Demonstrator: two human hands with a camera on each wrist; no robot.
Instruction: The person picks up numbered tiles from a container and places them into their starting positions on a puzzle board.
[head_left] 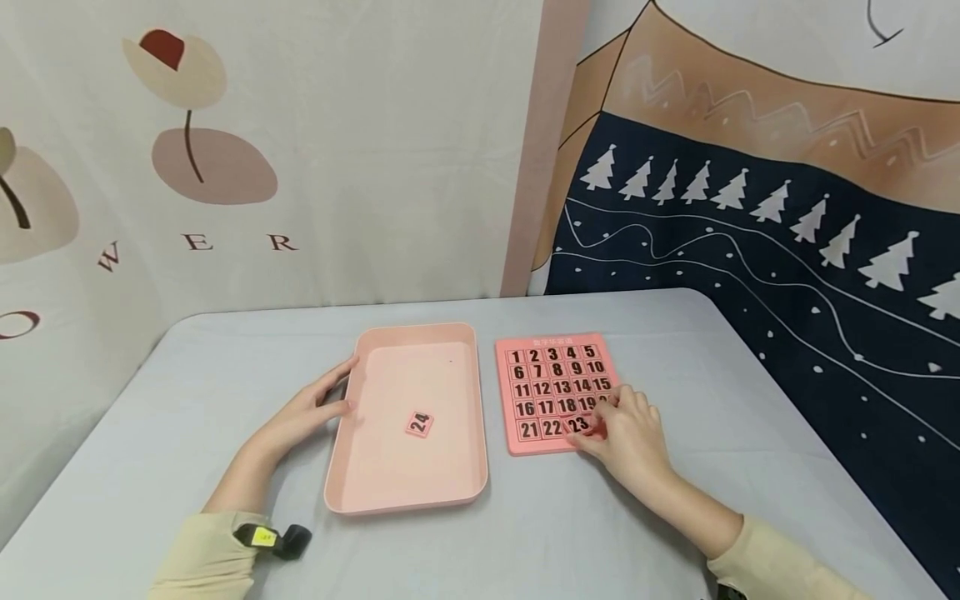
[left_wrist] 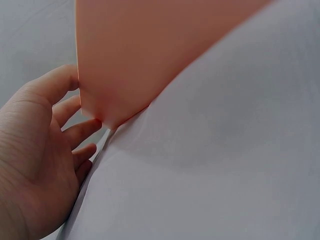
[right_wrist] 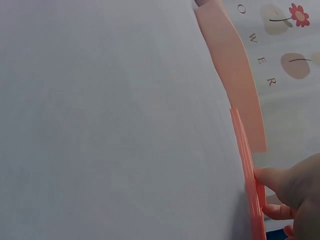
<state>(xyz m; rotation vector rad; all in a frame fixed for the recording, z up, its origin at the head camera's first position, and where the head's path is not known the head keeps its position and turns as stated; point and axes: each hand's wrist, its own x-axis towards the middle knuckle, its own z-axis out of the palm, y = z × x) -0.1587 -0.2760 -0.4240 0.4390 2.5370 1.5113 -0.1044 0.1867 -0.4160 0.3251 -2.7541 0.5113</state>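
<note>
A pink number board (head_left: 520,450) lies on the table, its square tiles in rows running from 1 up into the twenties. My right hand (head_left: 633,437) is over its lower right corner and pinches the 23 tile (head_left: 578,424) between thumb and fingers, at the bottom row beside 22. In the right wrist view the thumb (right_wrist: 270,177) is right at the board's edge. To the left stands a shallow pink tray (head_left: 405,492), with a loose 24 tile (head_left: 420,423) lying turned in it. My left hand (head_left: 303,414) touches the tray's left wall with its fingers extended.
A pale grey cloth covers the table (head_left: 247,358). Behind it hang a cream curtain (head_left: 405,150) with printed flowers and letters, and a dark blue printed cloth (head_left: 675,242) with white trees on the right.
</note>
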